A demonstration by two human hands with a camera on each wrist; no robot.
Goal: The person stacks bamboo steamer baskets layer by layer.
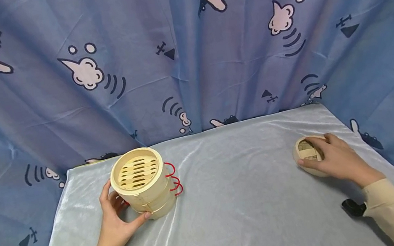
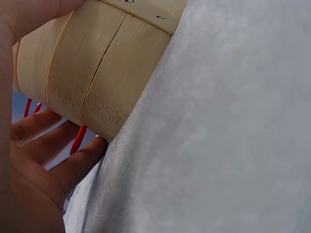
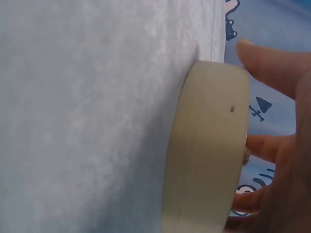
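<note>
On the left of the table stands a round bamboo steamer [image 1: 153,195], its tiers stacked, with a slatted tray on top and red loops on its side. My left hand [image 1: 115,226] holds it from the near left, thumb at the front and fingers round the far side. The left wrist view shows the fingers [image 2: 77,165] beside a red loop low on the wall. Far to the right, a small round bamboo lid [image 3: 209,145] with a strip across its top lies on the cloth. My right hand [image 1: 340,159] spreads over it, thumb and fingertips right at its rim and top.
A pale grey velvet cloth [image 1: 230,194] covers the table between the two hands. Behind and beside it hangs a blue curtain [image 1: 194,55] with airplane and cloud prints. Black wrist mounts [image 1: 353,207] sit under both forearms, close over the cloth.
</note>
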